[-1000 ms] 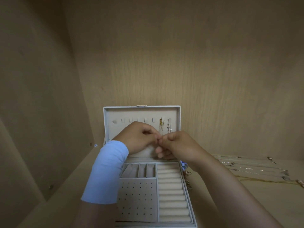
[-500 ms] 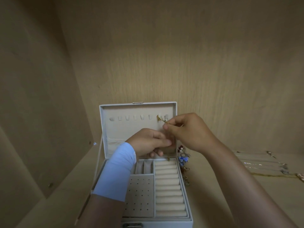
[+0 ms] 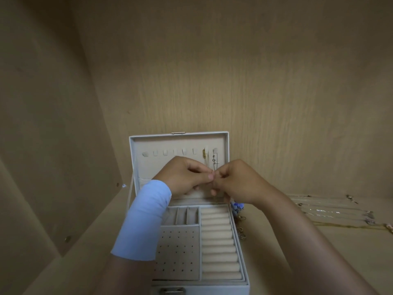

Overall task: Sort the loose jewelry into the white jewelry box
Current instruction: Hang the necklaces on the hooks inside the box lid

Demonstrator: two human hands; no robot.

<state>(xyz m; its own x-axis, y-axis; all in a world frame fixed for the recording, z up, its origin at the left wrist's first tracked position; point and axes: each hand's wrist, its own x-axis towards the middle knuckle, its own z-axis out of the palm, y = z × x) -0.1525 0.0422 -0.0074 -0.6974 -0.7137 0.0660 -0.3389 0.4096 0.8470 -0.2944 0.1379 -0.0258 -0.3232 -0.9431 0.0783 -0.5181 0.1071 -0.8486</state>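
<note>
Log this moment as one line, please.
left hand: pinches chain | right hand: pinches chain | jewelry box: open | loose necklaces: shelf, right of box

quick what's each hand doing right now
Left hand: closed, pinching a thin chain.
Right hand: closed, pinching the same chain.

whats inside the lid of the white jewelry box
Empty hooks, then a gold chain and a silver piece hanging at the right. The left hand and right hand cover its lower middle.
</note>
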